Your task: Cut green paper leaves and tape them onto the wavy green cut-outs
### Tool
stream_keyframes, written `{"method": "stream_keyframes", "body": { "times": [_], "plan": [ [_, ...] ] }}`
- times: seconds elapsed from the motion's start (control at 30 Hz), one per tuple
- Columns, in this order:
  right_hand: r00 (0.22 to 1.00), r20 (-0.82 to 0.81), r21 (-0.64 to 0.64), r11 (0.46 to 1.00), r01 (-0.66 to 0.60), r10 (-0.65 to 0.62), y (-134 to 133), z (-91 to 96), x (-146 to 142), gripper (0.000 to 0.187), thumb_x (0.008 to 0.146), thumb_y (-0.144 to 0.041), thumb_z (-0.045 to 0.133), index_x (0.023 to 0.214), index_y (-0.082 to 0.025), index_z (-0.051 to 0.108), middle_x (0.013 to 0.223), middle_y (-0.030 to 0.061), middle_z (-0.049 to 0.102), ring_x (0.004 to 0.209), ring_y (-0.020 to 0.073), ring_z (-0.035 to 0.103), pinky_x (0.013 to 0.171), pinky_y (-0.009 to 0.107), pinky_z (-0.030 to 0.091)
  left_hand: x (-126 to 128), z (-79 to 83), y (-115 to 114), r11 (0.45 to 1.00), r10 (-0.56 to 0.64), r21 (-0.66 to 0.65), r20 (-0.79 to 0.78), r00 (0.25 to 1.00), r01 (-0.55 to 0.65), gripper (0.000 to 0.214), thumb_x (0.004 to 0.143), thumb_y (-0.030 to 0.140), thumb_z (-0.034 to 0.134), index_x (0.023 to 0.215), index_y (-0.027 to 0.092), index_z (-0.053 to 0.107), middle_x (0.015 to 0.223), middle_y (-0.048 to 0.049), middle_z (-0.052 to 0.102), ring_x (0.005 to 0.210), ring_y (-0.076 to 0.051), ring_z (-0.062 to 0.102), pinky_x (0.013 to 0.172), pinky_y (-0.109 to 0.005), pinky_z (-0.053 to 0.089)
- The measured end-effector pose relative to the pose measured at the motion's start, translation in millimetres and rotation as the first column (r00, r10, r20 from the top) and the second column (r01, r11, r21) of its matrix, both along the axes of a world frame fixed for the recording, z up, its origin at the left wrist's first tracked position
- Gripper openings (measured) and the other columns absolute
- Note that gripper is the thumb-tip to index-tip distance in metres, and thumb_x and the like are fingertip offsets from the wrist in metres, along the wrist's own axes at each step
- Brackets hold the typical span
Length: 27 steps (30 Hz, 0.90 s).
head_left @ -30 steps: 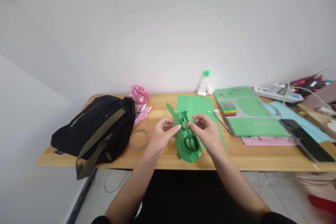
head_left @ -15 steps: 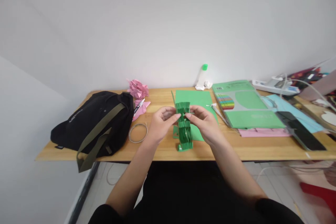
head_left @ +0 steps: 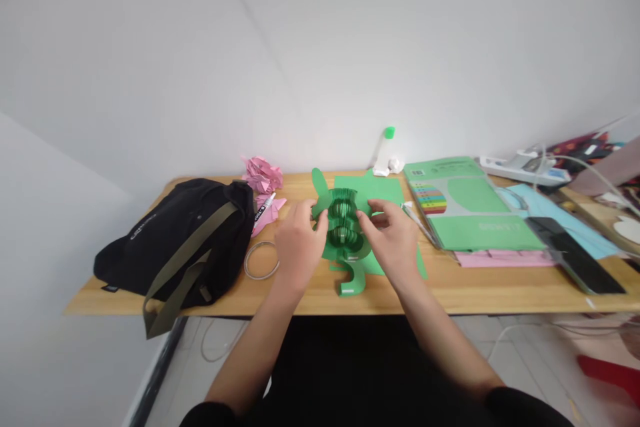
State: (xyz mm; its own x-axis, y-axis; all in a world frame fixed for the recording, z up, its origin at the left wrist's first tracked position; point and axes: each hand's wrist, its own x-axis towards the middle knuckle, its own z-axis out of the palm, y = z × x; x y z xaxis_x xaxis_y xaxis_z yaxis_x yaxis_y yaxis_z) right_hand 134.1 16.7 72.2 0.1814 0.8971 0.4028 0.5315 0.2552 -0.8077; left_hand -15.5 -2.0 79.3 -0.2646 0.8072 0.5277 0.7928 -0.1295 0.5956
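Between my two hands is a green folded-paper craft (head_left: 343, 235) with many thin pleats, fanned out in two rounded sections. A curled paper strip (head_left: 354, 282) hangs from its near end, and a rounded paper flap (head_left: 319, 181) sticks up at its far left. My left hand (head_left: 303, 233) pinches the craft's left edge between thumb and fingers. On the opposite edge, my right hand (head_left: 387, 230) grips it the same way. Beneath lies a flat green paper sheet (head_left: 395, 188), partly covered by the craft and my right hand.
On the left are a black bag (head_left: 185, 240), a ring-shaped coil (head_left: 261, 260), crumpled pink paper (head_left: 263, 175) and a marker (head_left: 264, 207). A glue bottle with a green cap (head_left: 389, 133) stands by the wall. Rightward lie a green paper pack (head_left: 475, 200), a phone (head_left: 575, 255) and a power strip (head_left: 525, 169).
The pleated craft has been opened out sideways from a narrow stack into a wider, rounded shape. My hands have moved slightly apart with its edges, and its flap and curled strip now show.
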Motion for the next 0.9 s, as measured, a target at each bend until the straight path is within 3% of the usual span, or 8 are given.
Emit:
{"method": "stream_keyframes", "body": {
  "times": [0.17,0.47,0.9],
  "plan": [
    [1.000,0.026,0.025,1.000,0.003,-0.003,9.5,10.8,-5.0,0.032,0.074,-0.036,0.060,0.097,-0.015,0.066,0.080,0.0067,0.069,0.054,0.0163,0.061,0.060,0.032,0.048,1.9,7.6,7.9,0.997,0.034,0.079,-0.153,0.988,-0.022,0.006,0.082,0.021,0.058,0.086,0.018,0.061,0.083,-0.0074,0.065,0.077,-0.023,0.061,0.070,-0.032,0.043],
    [0.997,0.047,0.139,0.989,0.048,-0.055,17.2,21.7,-11.5,0.027,0.074,-0.033,0.057,0.093,-0.016,0.065,0.073,0.0047,0.065,0.054,0.0154,0.055,0.059,0.032,0.045,7.6,20.7,15.4,0.987,0.026,0.156,-0.012,1.000,-0.024,0.014,0.077,0.017,0.062,0.090,0.020,0.060,0.085,-0.0047,0.063,0.071,-0.019,0.060,0.067,-0.030,0.042],
    [0.998,0.043,0.165,0.985,0.039,-0.047,15.3,30.2,-13.1,0.030,0.075,-0.031,0.058,0.098,-0.014,0.065,0.075,0.0045,0.062,0.054,0.0147,0.053,0.061,0.032,0.044,7.3,31.3,11.3,0.982,0.047,0.184,-0.066,0.997,-0.034,0.005,0.079,0.018,0.060,0.083,0.018,0.061,0.084,-0.0047,0.059,0.058,-0.015,0.052,0.065,-0.030,0.041]
  ]
}}
